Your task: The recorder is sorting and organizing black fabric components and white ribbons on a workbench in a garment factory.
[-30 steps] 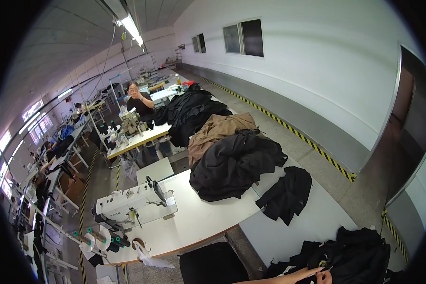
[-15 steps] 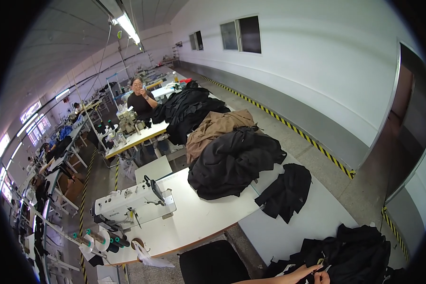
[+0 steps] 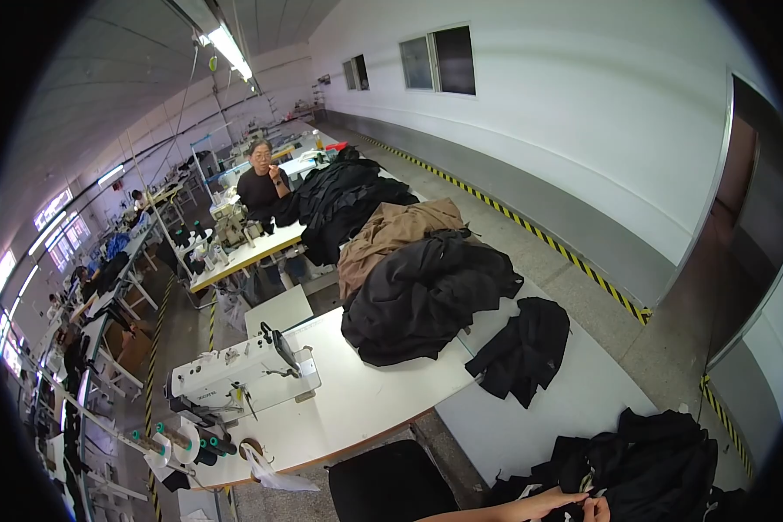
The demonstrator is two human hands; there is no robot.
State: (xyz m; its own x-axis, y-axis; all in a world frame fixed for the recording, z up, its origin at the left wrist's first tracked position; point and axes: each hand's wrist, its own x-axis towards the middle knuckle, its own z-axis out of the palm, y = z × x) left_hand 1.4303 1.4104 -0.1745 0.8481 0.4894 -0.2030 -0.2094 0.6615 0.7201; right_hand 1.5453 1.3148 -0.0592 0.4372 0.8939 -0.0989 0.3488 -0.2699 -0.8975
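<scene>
At the lower right edge, my left hand (image 3: 558, 499) and my right hand (image 3: 595, 510) are close together, fingertips pinched and nearly meeting. What they pinch is too small to make out. Just beyond the fingertips, a small pale strip lies against a heap of black fabric pieces (image 3: 661, 465), which spreads over the corner of the light table. A smaller folded black garment piece (image 3: 526, 348) rests on the same table farther off. The lower part of my right hand is cut off by the frame.
A white sewing machine (image 3: 235, 374) stands on the white table at left, with thread spools (image 3: 183, 444) near it. Black (image 3: 426, 300) and brown (image 3: 400, 235) cloth piles cover its far end. A black chair (image 3: 391, 487) is beside me. A co-worker (image 3: 261, 187) sits beyond.
My hands stay at the black heap and shift only slightly. The whole view has moved a little. The co-worker's raised hand is lower, away from the face.
</scene>
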